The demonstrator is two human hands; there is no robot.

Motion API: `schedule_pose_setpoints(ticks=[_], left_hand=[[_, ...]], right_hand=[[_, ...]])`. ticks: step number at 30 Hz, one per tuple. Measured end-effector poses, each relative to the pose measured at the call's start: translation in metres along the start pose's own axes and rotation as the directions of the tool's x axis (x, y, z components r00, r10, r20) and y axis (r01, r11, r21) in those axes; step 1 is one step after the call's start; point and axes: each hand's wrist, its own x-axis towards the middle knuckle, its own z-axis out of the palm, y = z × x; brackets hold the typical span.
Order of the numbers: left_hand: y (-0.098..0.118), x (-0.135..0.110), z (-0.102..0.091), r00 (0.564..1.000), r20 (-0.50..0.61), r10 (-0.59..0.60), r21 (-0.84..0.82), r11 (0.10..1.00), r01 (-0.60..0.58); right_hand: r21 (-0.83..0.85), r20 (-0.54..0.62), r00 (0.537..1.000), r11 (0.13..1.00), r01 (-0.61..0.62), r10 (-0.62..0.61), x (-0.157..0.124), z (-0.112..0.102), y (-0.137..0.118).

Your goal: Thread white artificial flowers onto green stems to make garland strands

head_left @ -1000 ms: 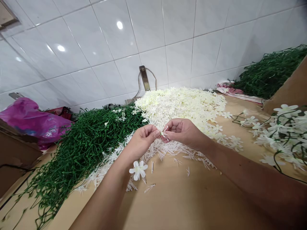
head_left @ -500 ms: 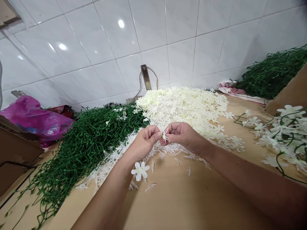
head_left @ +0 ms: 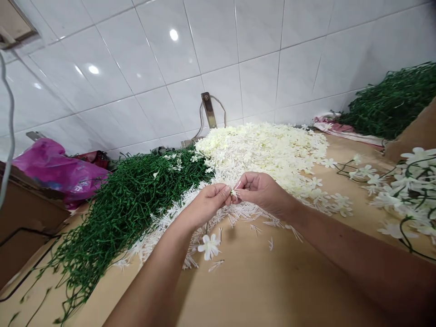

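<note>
At frame centre, the left hand [head_left: 208, 202] and right hand [head_left: 259, 190] pinch one small white piece [head_left: 234, 192] between closed fingertips, above a flower [head_left: 209, 245] on the table [head_left: 265, 281].

White bit [head_left: 234, 193]: tiny, pale, w/ thin spiky ends; too small to see more. It's up in the air, pinched btw the fingertips of the left hand [head_left: 206, 205] & the right hand [head_left: 260, 190], which meet right at it.

White flower [head_left: 209, 246]: bigger, soft round petals spread open, pale middle. It hangs low, just under the left hand, on a thin dark stem [head_left: 206, 227] that goes up into that hand. Flower & bit are apart.
</note>
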Motion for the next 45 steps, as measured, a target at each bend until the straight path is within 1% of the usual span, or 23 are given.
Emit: schedule_pose_setpoints(ticks=[3, 8, 12, 15, 20, 23, 26, 31, 35, 37, 42, 45], left_hand=[[-0.002, -0.001, -0.002, 1.000, 0.014, 0.024, 0.038, 0.999, -0.025], [-0.007, -0.001, -0.001, 0.997, 0.020, 0.078, 0.097, 0.992, -0.080], [-0.007, -0.003, 0.002, 0.994, 0.028, 0.109, 0.100, 0.989, -0.111], [-0.007, -0.003, 0.005, 0.994, 0.017, 0.112, 0.107, 0.988, -0.113], [-0.007, -0.001, 0.006, 0.996, -0.021, 0.086, 0.178, 0.981, -0.081], [-0.006, 0.000, 0.002, 0.995, 0.004, 0.098, 0.235, 0.967, -0.096], [-0.004, -0.001, -0.007, 0.994, 0.020, 0.110, 0.260, 0.959, -0.112], [-0.007, -0.003, -0.019, 0.994, 0.011, 0.111, 0.218, 0.970, -0.110], [-0.009, -0.002, -0.024, 0.989, 0.026, 0.148, 0.166, 0.975, -0.150], [-0.008, -0.002, -0.026, 0.988, 0.018, 0.151, 0.132, 0.979, -0.152], [-0.006, -0.004, -0.034, 0.989, -0.046, 0.138, 0.012, 0.990, -0.138], [-0.003, -0.006, -0.037, 0.988, -0.070, 0.139, 0.016, 0.990, -0.139]], right_hand=[[-0.015, 0.007, 1.000, 1.000, -0.010, 0.010, 0.000, 0.000, 0.002], [0.002, 0.004, 0.998, 0.998, -0.064, 0.064, -0.003, 0.005, 0.004], [-0.012, -0.013, 0.995, 0.995, -0.100, 0.099, -0.005, 0.005, 0.002], [-0.076, -0.046, 0.992, 0.990, -0.119, 0.116, -0.004, 0.004, 0.002], [-0.167, -0.071, 0.990, 0.977, -0.132, 0.121, -0.001, 0.001, 0.000], [-0.272, -0.089, 0.988, 0.952, -0.144, 0.124, 0.000, -0.001, -0.007], [-0.377, -0.124, 0.988, 0.916, -0.134, 0.093, -0.001, -0.005, -0.017], [-0.405, -0.223, 0.974, 0.907, -0.117, 0.026, -0.004, -0.014, -0.031], [-0.456, -0.246, 0.969, 0.884, -0.100, -0.017, -0.008, -0.012, -0.038], [-0.471, -0.254, 0.966, 0.878, -0.088, -0.040, -0.009, -0.010, -0.041], [-0.443, -0.297, 0.953, 0.893, -0.076, -0.066, -0.017, -0.010, -0.047], [-0.432, -0.319, 0.944, 0.899, -0.071, -0.079, -0.024, -0.013, -0.051]])
